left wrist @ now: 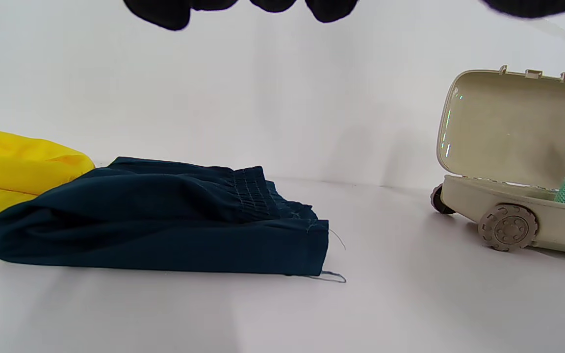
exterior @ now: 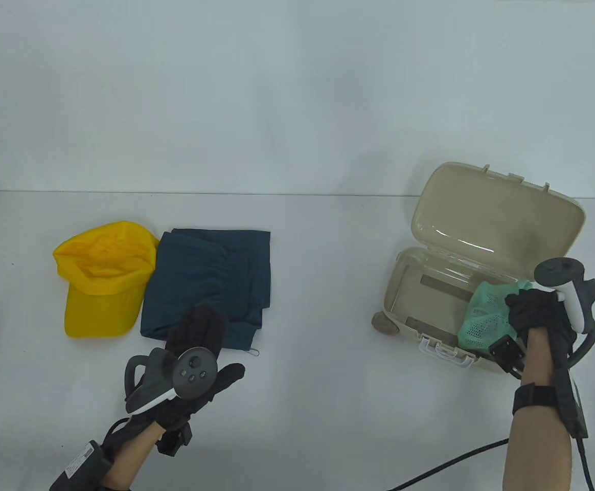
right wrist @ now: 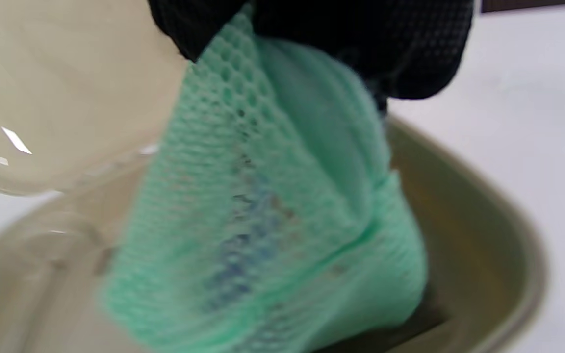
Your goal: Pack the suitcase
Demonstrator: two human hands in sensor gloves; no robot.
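Observation:
A small beige suitcase [exterior: 410, 279] [left wrist: 498, 211] stands open at the right of the table, lid raised. My right hand [exterior: 532, 307] grips a green mesh cloth [exterior: 486, 317] [right wrist: 272, 220] that hangs into the case's right end. A folded dark blue garment [exterior: 210, 286] [left wrist: 160, 220] lies at centre-left beside a yellow cap [exterior: 103, 279] [left wrist: 12, 171]. My left hand [exterior: 203, 332] hovers over the garment's near edge with fingers extended, holding nothing; in the left wrist view only its fingertips [left wrist: 165, 12] show at the top.
White table [exterior: 318, 358] with a white wall behind. A black cable [exterior: 451, 460] trails over the table at bottom right. The suitcase's white latches [exterior: 443, 353] face the near edge, its wheels [left wrist: 508, 228] point left.

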